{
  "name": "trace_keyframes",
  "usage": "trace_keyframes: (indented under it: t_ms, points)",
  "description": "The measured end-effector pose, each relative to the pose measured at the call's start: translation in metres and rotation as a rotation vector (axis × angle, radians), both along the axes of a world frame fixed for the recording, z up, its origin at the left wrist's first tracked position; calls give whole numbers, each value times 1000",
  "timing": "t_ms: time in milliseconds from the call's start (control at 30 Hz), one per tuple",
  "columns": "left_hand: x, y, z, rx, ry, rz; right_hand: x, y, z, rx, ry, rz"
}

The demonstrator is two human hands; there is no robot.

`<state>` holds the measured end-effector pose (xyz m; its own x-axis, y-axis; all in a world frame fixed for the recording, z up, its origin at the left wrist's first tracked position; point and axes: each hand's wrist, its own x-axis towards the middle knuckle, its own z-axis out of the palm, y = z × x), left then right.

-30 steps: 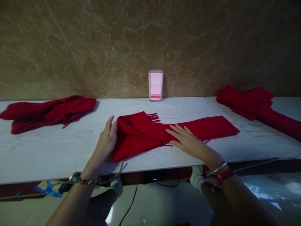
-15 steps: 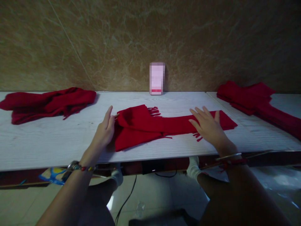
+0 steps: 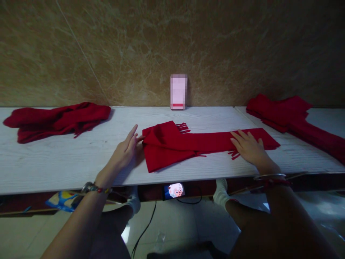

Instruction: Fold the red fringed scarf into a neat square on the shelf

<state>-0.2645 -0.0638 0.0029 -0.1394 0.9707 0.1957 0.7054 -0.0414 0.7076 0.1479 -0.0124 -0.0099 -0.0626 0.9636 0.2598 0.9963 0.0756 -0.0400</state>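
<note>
From the head camera, a red fringed scarf (image 3: pixel 210 143) lies lengthwise across the middle of a whitish wood-grain tabletop (image 3: pixel 67 162), between the two hands. The left hand (image 3: pixel 122 151) is spread, gripping nothing visible, its fingertips at the scarf's left end. The right hand (image 3: pixel 249 149) lies palm down with fingers fanned, resting on the strip near its right end.

A sideways drag of the right palm could skew the layers or pull creases into the strip, since little seems to pin the cloth elsewhere. The left end, flared and loosely lapped, could slump further askew if pushed from its edge. Fringe might also get caught between layers.

The scarf looks soft, matte and woven, a narrow flat band on the right widening into an uneven, puckered flap on the left. Thin tassels stick out at its upper and lower edges. A rumpled red cloth bundle (image 3: pixel 59 120) sits to the left; stacked red cloth (image 3: pixel 280 111) lies at the far right. A pink, pixelated upright rectangle (image 3: pixel 178 91) stands against the glossy, marbled wall (image 3: pixel 134 46).
</note>
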Motion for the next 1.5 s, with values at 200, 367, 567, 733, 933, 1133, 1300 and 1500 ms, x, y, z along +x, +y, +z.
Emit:
trace_keyframes:
  t_ms: [200,367,567,733,933,1133,1300,1500]
  points:
    - [14,6,2,-23,78,-88,-39,-5,9,70,93,263]
    - [16,12,0,-48,-72,41,-89,-13,11,-86,129,519]
    - [17,17,2,-52,-171,162,-108,-18,16,-218,200,677]
    - [23,18,11,-206,-302,154,-109,-14,12,-297,195,679]
    - [31,19,16,-214,-359,202,-105,-11,6,-285,216,678]
    - [27,25,6,-151,-205,208,-101,-10,6,-269,222,679]
    - [29,26,6,-206,-185,177,-94,-8,6,-278,205,686]
    - [33,26,8,-189,-121,93,-90,-8,1,-215,192,668]
